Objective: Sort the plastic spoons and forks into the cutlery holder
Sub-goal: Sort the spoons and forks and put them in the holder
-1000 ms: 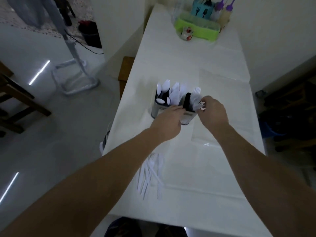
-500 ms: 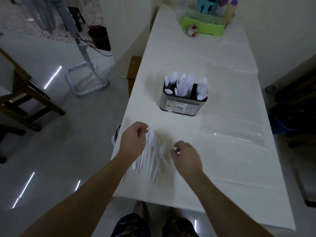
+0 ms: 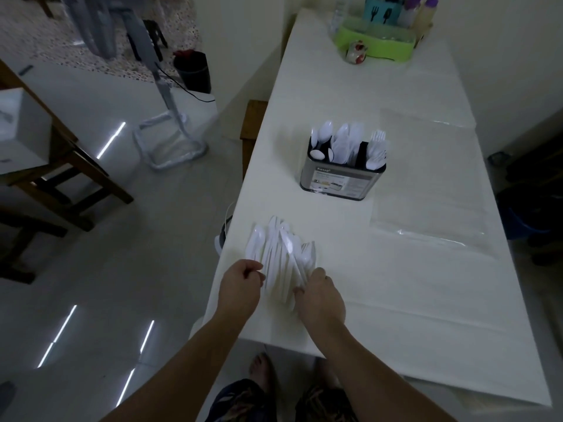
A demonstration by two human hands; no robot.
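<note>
Pinching handle ends at the near left edge of the bench: left hand, fingers curled on one white handle; right hand, fingers closed on another. Loose pile of plastic spoons and forks fans away from both grips, long axes running toward the far edge, bowls and tines outermost. Cutlery holder stands well beyond the pile, mid-bench, slightly right; right hand nearer it. Spoons fill its left compartments, forks its right. Pile overlaps white on white; which piece each hand holds cannot be told.
</note>
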